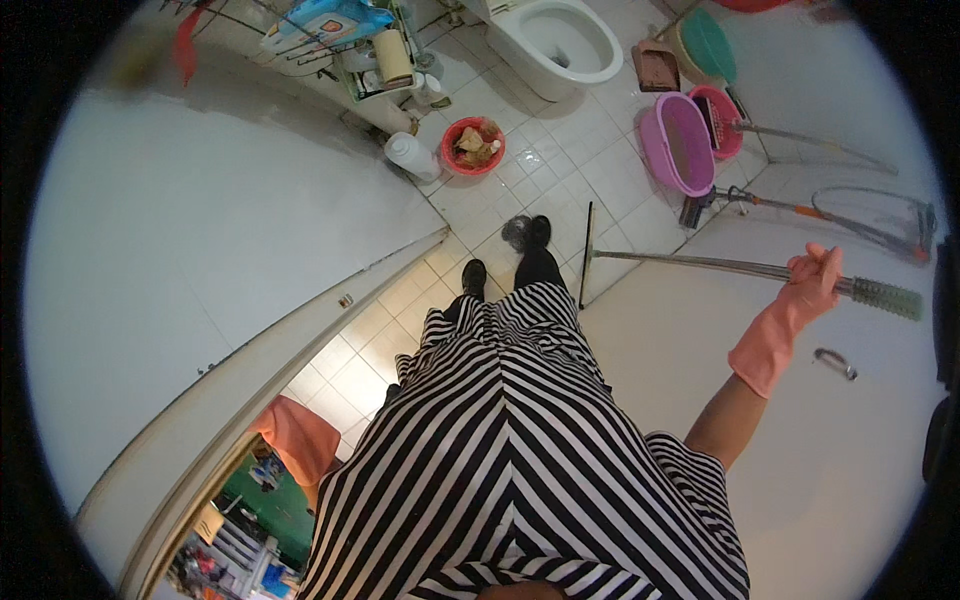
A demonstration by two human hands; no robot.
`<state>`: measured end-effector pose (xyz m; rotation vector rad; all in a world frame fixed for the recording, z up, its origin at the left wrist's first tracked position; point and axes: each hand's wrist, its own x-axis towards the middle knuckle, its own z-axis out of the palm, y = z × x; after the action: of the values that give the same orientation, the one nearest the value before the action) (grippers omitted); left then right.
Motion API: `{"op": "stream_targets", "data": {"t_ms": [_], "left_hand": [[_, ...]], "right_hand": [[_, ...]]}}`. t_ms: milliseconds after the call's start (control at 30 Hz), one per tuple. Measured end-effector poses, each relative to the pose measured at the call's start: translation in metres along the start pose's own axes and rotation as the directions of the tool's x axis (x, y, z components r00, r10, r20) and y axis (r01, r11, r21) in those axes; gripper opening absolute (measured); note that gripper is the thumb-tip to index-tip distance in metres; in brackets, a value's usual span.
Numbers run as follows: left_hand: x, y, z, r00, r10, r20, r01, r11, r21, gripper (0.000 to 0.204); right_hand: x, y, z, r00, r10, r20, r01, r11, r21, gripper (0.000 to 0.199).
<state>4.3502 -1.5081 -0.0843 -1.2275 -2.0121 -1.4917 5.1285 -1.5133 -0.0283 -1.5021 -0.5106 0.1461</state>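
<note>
My right hand (808,285), in a pink rubber glove, is closed around the metal pole of a long-handled floor squeegee (690,262). The pole's green ribbed grip (885,298) sticks out past the hand. At the other end, the dark blade (587,255) is down by the tiled floor, right of my feet. My left hand (300,435) wears a similar glove and is beside the door frame at lower left; its fingers are hidden. A dark tangle that looks like hair (517,233) lies on the tiles next to my shoe.
Ahead stands a white toilet (565,45). A red waste bin (472,147) and a white jug (412,156) are along the left wall. Pink and purple basins (675,145), a dustpan (656,66) and other long-handled tools line the right. A doorway frame (345,300) borders my left.
</note>
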Motion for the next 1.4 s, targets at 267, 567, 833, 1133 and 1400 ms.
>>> {"op": "stream_targets", "data": {"t_ms": [267, 567, 833, 1133, 1400], "left_hand": [[-0.013, 0.043, -0.032, 0.959, -0.284, -0.005, 0.283, 0.954, 0.103, 0.049], [-0.014, 0.250, 0.029, 0.962, 0.099, -0.254, -0.095, 0.995, 0.026, 0.032], [0.003, 0.252, 0.028, 0.840, 0.235, -0.489, 0.064, 0.853, 0.519, 0.044], [0.038, 0.195, 0.004, 0.907, 0.090, -0.412, -0.109, 0.994, -0.024, 0.053], [0.001, 0.291, 0.065, 0.875, 0.134, -0.465, 0.039, 0.938, 0.344, 0.071]], "right_hand": [[0.091, 0.039, 0.021, 0.995, 0.099, -0.005, -0.099, 0.995, -0.026, 0.040], [0.216, 0.103, -0.016, 0.974, 0.222, 0.050, -0.222, 0.975, -0.024, 0.032], [0.229, 0.099, -0.007, 0.964, 0.262, -0.051, -0.261, 0.965, 0.018, 0.037], [0.229, 0.105, -0.007, 0.955, 0.295, -0.011, -0.295, 0.955, 0.016, 0.039], [0.236, 0.115, -0.017, 0.967, 0.251, 0.032, -0.252, 0.966, 0.057, 0.028]]}}
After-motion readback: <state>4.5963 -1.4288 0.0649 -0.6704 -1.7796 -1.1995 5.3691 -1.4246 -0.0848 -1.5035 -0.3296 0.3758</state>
